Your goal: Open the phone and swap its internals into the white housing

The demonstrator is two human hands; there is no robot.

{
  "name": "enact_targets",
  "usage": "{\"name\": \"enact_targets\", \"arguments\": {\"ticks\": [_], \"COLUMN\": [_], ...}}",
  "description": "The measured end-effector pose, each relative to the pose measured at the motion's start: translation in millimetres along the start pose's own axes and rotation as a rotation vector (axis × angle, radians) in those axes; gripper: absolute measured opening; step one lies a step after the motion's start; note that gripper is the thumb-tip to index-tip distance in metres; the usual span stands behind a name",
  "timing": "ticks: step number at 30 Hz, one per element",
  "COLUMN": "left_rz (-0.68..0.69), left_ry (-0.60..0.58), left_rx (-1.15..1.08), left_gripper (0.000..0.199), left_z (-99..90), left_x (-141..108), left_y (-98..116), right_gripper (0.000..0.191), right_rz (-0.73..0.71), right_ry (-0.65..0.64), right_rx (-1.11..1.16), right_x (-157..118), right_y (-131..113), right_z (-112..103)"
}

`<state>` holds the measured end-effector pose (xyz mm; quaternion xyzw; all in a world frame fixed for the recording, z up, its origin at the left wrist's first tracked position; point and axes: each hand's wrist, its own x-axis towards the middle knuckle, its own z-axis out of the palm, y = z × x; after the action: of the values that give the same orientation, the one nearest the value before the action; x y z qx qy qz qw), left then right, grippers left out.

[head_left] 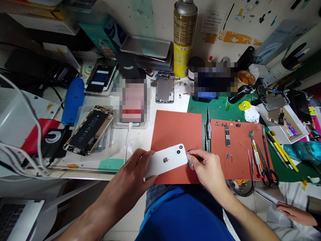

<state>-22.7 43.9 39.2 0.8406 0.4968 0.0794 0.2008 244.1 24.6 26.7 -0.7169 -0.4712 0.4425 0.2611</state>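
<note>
A white smartphone (pixel 164 161) with a dark apple logo and two camera lenses is tilted over an orange-red mat (pixel 175 125), back side up. My left hand (pixel 135 167) is closed around its lower end, thumb along the near edge. At the phone's camera end, my right hand (pixel 206 167) pinches a small greyish flat piece (pixel 190 160) against the edge; its kind is mostly hidden by the fingers. To the right, a second orange-red mat (pixel 240 157) carries a phone logic board (pixel 227 136), tweezers and scissors (pixel 269 174).
An opened phone (pixel 89 129) and a pixelated lit screen (pixel 132 102) with a white cable stand left. A screwdriver (pixel 208 124) lies between the mats. Behind are a spray can (pixel 185 38) and a phone frame (pixel 165 87). Another person's hand (pixel 297 214) shows lower right.
</note>
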Motion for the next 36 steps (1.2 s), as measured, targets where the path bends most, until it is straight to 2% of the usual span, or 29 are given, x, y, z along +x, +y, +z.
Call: {"name": "enact_targets", "arguments": {"ticks": [5, 10, 13, 20, 25, 29, 36], "left_rz": [-0.020, -0.013, -0.002, 0.050, 0.083, 0.072, 0.081], "left_ry": [-0.014, 0.009, 0.010, 0.094, 0.214, 0.261, 0.309], "left_rx": [-0.029, -0.062, -0.086, -0.184, -0.219, -0.253, -0.343], "left_gripper": [0.041, 0.039, 0.038, 0.049, 0.050, 0.053, 0.060], "left_z": [1.0, -0.7, -3.4, -7.3, -5.7, -6.5, -33.5], "left_x": [-2, 0, 1, 1, -1, -2, 10], "left_y": [-1, -3, -4, -11, -17, -16, 13], "right_gripper": [0.030, 0.029, 0.029, 0.031, 0.034, 0.040, 0.042], "right_rz": [0.008, -0.015, 0.020, 0.060, 0.118, 0.154, 0.234], "right_ry": [-0.053, -0.018, -0.046, -0.064, -0.005, -0.001, -0.046], "right_rx": [-0.016, -0.045, -0.012, 0.066, 0.297, 0.537, 0.828], "right_x": [2, 1, 2, 2, -7, -20, -24], "right_y": [-1, -3, -2, 2, 3, 5, 6], "right_z": [-2, -1, 0, 0, -3, -1, 1]}}
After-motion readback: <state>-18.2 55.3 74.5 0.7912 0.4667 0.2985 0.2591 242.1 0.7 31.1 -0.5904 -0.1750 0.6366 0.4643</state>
